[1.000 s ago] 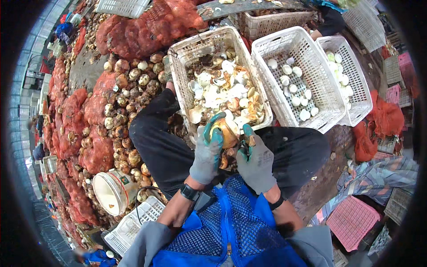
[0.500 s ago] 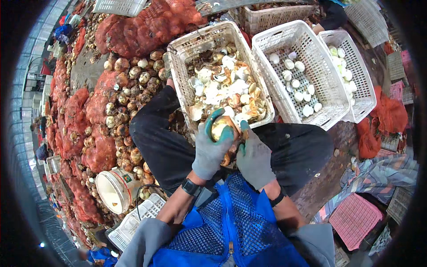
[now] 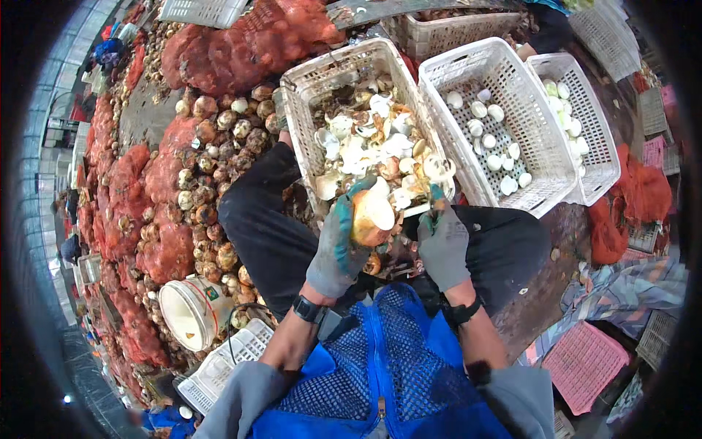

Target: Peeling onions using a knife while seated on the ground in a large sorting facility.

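My left hand (image 3: 336,256), in a grey glove with green fingertips, is wrapped round a large brown-skinned onion (image 3: 371,219). A bare, pale patch shows on the onion's upper right side. Apart from it, to the right, my gloved right hand (image 3: 444,245) is closed, thumb pointing up; whatever it grips is hidden. Just beyond both hands stands a dirty white crate (image 3: 302,128) full of peels and pale scraps (image 3: 362,152). A curled pale piece of peel (image 3: 439,169) is at its near right corner, just above my right hand.
Right of the peel crate, a white crate (image 3: 468,172) holds several peeled white bulbs (image 3: 496,113); another crate (image 3: 601,157) beside it holds more. Loose unpeeled onions (image 3: 208,194) and red mesh sacks (image 3: 241,47) spread along the left. A white bucket (image 3: 183,314) stands near my left knee.
My right hand has moved away from the onion to the right. The onion has turned in my left hand and now shows a wide pale patch. A curled peel has appeared by the crate's near right corner.
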Motion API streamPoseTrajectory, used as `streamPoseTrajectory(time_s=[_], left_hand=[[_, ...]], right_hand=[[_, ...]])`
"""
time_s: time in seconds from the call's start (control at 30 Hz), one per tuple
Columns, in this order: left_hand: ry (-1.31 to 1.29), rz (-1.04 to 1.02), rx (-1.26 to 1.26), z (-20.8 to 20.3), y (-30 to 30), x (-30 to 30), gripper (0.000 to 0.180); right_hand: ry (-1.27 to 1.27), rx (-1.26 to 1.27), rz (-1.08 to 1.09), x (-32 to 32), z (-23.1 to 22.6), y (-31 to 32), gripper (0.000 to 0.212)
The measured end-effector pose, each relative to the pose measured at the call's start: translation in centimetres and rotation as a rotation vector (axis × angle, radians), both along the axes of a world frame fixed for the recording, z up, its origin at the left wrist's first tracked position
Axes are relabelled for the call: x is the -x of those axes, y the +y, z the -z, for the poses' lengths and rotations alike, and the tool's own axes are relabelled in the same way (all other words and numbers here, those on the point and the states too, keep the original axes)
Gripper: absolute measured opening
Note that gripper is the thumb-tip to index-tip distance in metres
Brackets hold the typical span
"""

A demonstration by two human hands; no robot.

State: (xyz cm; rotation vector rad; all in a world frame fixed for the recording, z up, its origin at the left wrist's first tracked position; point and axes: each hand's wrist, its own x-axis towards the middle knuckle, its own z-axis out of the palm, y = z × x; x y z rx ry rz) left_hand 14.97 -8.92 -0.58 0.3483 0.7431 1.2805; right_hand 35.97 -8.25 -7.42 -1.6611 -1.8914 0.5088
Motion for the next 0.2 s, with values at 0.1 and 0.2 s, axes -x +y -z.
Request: streamPoseTrajectory(time_s=[0.1,0.2], left_hand=[[0.186,0.05,-0.089,1.2,-0.5,0.7,0.069],[0.631,0.129,-0.28,2.8,-0.9,0.6,0.08]], right_hand=[[0.148,0.115,0.004,0.8,-2.7,-0.1,0.057],[0.591,0.31,0.073,0.7,0.6,-1.3,0.051]])
